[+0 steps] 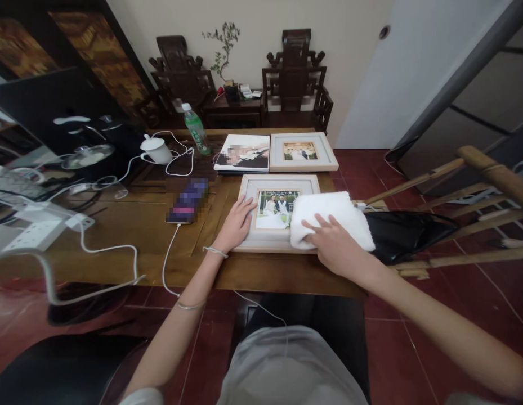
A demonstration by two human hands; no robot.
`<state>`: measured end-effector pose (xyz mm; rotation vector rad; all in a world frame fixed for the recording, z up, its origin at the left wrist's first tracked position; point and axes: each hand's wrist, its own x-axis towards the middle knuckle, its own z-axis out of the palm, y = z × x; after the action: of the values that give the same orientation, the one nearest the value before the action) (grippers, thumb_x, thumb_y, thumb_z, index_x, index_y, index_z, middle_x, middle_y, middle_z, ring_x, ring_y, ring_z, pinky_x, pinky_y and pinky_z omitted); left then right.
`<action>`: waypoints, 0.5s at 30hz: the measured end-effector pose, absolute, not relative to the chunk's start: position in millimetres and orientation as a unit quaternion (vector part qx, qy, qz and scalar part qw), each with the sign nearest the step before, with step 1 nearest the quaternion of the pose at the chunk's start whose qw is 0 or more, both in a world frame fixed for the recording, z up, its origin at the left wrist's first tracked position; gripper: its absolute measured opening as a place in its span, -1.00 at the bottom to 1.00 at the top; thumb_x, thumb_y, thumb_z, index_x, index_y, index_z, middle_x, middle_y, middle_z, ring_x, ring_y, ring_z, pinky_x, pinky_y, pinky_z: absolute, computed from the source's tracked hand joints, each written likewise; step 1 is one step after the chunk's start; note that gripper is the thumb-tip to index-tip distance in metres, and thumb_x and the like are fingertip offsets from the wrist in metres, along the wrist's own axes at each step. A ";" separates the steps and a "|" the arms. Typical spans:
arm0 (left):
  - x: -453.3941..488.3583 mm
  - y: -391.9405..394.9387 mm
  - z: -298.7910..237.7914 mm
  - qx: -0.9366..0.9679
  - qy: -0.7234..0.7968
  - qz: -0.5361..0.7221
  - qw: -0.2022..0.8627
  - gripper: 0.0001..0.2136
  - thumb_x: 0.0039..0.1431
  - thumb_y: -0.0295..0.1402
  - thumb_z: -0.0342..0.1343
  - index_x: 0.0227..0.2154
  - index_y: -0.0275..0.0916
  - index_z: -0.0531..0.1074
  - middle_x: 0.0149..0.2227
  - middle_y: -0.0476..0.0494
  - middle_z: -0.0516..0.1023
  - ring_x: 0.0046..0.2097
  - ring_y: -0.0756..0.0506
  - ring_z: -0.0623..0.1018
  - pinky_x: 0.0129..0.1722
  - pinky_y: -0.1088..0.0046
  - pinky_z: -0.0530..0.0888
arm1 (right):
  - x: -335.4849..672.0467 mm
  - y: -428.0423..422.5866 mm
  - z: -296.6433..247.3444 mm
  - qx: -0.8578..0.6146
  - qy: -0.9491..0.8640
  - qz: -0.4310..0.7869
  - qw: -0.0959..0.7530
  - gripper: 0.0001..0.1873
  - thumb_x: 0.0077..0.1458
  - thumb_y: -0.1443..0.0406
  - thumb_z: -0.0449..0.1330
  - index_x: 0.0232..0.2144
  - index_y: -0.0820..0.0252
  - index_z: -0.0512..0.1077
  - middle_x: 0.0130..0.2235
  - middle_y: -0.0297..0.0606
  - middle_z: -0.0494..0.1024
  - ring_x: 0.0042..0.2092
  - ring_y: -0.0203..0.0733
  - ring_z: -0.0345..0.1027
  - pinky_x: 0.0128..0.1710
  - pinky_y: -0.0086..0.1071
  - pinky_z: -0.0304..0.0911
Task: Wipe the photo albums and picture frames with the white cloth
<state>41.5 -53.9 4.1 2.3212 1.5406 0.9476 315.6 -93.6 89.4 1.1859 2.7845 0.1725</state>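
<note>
The left hand (236, 224) is resting on the left border of a light wooden picture frame (265, 239), with its fingers extended and apart; it is gripping nothing. The frame is lying face up at the centre of the picture, on a brown wooden table (265, 274), and is displaying a photograph (272, 211) of two people. Right of centre, the right hand (334, 243) is lying over a folded white towel (345, 208), with its fingers spreading across the top; whether they are pinching the fabric cannot be told. The towel is covering the frame's right side and extending past its edge. Above, a second picture frame (324, 147) is lying just beside a photo panel (242, 153). A smartphone (187, 202) is lying left of centre. At upper left of centre, a green-labelled bottle (196, 129) is standing near a white lidded cup (157, 151).
</note>
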 end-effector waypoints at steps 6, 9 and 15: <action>40.9 -53.8 4.3 0.788 0.520 0.316 0.097 -0.65 0.30 -0.37 -0.18 0.06 -0.30 0.33 0.20 -0.25 0.31 0.32 -0.18 0.07 0.27 0.04 0.12 | 306.2 -73.5 81.9 0.412 0.909 0.018 0.054 -0.45 -0.10 0.53 0.01 -0.02 0.24 0.45 0.22 -0.13 0.27 0.21 0.25 0.05 0.08 0.10 0.02; 40.8 -53.5 4.9 0.787 0.524 0.313 0.097 -0.66 0.29 -0.36 -0.17 0.06 -0.27 0.33 0.19 -0.23 0.31 0.32 -0.19 0.08 0.26 0.01 0.14 | 301.5 -38.3 68.9 0.443 0.894 0.054 0.025 -0.44 -0.06 0.51 0.00 0.04 0.27 0.40 0.25 -0.08 0.21 0.24 0.27 -0.04 0.13 0.15 -0.09; 40.4 -52.6 4.1 0.790 0.520 0.310 0.095 -0.66 0.29 -0.37 -0.16 0.05 -0.28 0.33 0.19 -0.23 0.31 0.32 -0.20 0.08 0.25 0.00 0.13 | 296.4 2.5 58.2 0.449 0.888 0.100 0.002 -0.45 -0.01 0.50 -0.01 0.07 0.30 0.37 0.24 -0.04 0.21 0.23 0.24 -0.03 0.15 0.15 -0.14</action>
<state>40.4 -52.6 4.1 2.3421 1.5428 0.9194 296.4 2.5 58.2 1.4090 2.7863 0.3152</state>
